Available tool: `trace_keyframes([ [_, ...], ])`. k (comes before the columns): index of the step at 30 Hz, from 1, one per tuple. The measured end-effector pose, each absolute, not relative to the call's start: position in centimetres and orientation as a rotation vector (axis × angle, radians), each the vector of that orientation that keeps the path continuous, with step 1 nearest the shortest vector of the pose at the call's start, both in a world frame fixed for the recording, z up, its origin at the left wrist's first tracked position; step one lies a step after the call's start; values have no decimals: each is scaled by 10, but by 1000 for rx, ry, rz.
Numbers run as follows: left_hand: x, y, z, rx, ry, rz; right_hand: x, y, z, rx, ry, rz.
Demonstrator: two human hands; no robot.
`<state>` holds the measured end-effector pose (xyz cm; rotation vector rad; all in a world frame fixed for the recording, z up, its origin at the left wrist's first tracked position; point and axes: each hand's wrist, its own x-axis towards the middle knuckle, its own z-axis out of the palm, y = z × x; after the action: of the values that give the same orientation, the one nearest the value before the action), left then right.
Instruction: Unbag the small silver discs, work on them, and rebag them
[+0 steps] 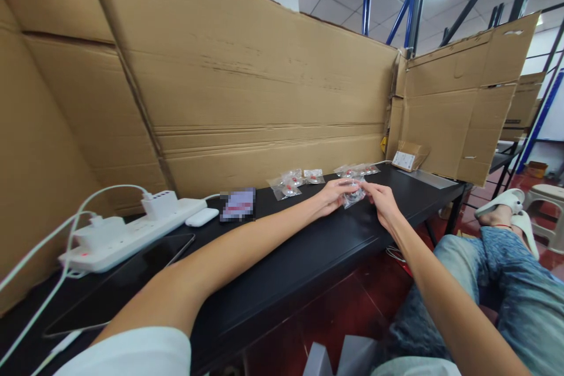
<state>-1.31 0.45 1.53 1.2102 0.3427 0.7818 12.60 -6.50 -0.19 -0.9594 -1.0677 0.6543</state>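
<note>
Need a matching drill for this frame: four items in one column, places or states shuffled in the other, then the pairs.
Items:
1. small clear bag
2. white power strip
3. cardboard wall
4. white sandal

Places or states:
A. standing upright behind the black table
B. on a foot, far right
C. held between the left hand and right hand
D. lying at the left end of the table, cables plugged in

Pairs: 1-C, 2-D, 3-A, 4-B
</note>
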Motion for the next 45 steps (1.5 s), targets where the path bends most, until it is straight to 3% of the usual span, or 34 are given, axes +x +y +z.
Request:
trace_keyframes([
  [5,-5,-1,14,1092,370,966,127,-63,-1,-867,-969,647],
  [13,-3,-4,14,1166,298,936,129,-58,-8,-929,-889,662],
  [26,-10,-4,5,1502,630,930,132,-54,-13,-927,-753,625],
  [45,-8,-5,8,1414,643,1018,129,-59,-9,-1043,-952,668],
])
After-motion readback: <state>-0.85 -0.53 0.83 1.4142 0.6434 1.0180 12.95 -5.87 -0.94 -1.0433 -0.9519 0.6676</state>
